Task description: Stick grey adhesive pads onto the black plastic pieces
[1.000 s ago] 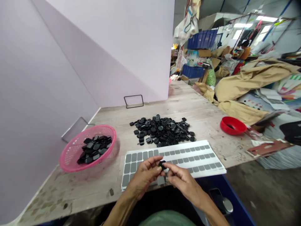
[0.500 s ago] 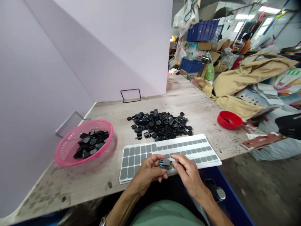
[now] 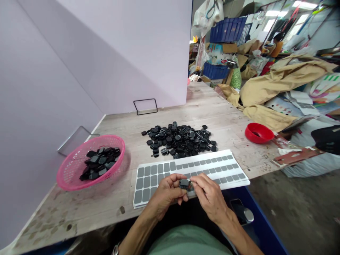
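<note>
My left hand (image 3: 170, 193) is closed around a small black plastic piece (image 3: 183, 184) with a flat grey top, held over the near edge of the sticker sheet (image 3: 225, 153). My right hand (image 3: 209, 194) is just to the right, thumb and forefinger pinched close to the end of that piece. Whatever lies between those fingertips is too small to make out. Rows of grey rounded stickers cover the white sheet, larger at the left and smaller at the right. Beyond it lies a heap of similar black pieces (image 3: 180, 140).
A pink basket (image 3: 63, 177) with several black pieces stands at the left. A red bowl (image 3: 259, 134) sits near the table's right edge. Wire stands (image 3: 145, 107) rest by the pale partition (image 3: 127, 53). Below the table is a blue crate (image 3: 265, 219). Another person (image 3: 277, 46) is far back.
My right hand has shifted slightly left, closer to the black piece. The piece now sits turned a little differently in my left fingers. The camera view has moved slightly.
</note>
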Motion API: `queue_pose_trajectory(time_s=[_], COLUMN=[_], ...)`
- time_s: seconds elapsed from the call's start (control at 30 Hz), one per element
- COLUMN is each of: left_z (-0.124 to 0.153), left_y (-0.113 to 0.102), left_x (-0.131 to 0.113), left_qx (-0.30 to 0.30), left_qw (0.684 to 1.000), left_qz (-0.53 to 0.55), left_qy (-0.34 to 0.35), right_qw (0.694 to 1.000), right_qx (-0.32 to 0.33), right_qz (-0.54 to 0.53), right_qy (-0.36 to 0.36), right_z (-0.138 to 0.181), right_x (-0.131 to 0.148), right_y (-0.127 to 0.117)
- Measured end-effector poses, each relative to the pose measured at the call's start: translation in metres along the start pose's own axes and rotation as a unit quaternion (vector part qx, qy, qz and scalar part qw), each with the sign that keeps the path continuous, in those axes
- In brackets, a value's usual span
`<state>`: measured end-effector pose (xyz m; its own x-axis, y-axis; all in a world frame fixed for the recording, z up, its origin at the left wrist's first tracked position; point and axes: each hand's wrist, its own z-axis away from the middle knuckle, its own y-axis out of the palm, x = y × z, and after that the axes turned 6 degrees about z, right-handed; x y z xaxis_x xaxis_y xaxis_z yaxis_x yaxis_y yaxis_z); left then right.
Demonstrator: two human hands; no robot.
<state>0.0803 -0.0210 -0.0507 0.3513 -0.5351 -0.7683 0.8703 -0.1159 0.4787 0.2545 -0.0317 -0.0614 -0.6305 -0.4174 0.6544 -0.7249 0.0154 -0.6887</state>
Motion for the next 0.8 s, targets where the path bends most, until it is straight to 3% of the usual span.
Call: queue_pose_trajectory(time_s=[0.8], left_z=[-0.0011], left_y=[-0.0034], left_x=[0.0048], left_qx=[-0.003], left_qw=[1.0], left_qz=[-0.004], left_qy=[0.001], right_qw=[0.996], right_qx=[0.038], right_qz=[0.081], right_qy=[-0.017], right_z=[0.001], right_x=[0.0033], right_y=[0.0053])
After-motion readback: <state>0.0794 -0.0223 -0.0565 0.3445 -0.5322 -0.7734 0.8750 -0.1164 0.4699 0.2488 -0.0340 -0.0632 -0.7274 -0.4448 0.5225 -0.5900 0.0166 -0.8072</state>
